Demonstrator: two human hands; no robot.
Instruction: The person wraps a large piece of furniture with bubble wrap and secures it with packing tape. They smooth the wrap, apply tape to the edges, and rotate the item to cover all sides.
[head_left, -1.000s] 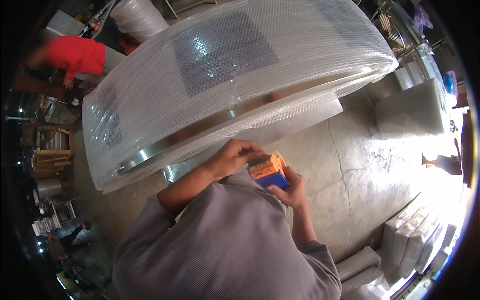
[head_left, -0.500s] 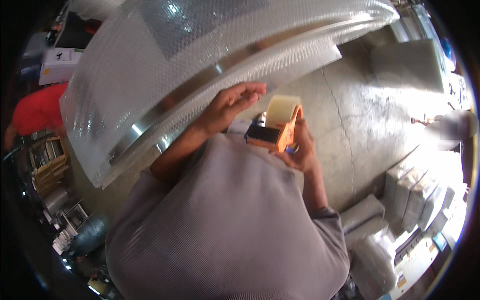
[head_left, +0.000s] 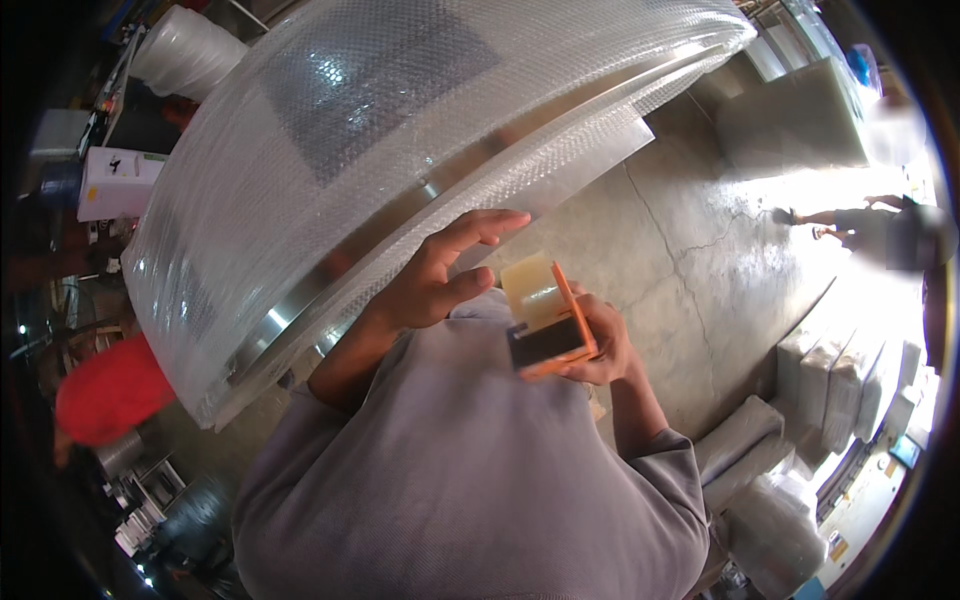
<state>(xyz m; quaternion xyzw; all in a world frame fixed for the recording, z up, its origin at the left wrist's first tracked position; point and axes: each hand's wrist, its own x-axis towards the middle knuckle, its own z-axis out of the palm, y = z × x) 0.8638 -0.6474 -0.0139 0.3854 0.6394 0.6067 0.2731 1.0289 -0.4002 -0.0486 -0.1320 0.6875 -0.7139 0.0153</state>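
Note:
My right hand (head_left: 606,338) is wrapped round an orange tape dispenser (head_left: 585,325) with a dark front plate, held close to my chest. A wide roll of clear tape (head_left: 530,284) sits on it. My left hand (head_left: 445,265) hangs in the air to the left of the roll, thumb and fingers apart, holding nothing. In front of me lies a large item wrapped in bubble wrap (head_left: 220,200), with a shiny metal band (head_left: 385,207) along its near side. A dark square patch (head_left: 370,80) shows through the wrap.
Cracked concrete floor (head_left: 655,270) lies to the right. Wrapped bundles (head_left: 815,375) stand at the lower right, and a large pale block (head_left: 795,115) at the far right. A person in red (head_left: 115,390) is at the left. Another person (head_left: 880,235) stands at the right.
The dispenser has turned and come down nearer my chest in my right hand. My left hand's thumb has spread away from its fingers. The person in red has moved lower in view.

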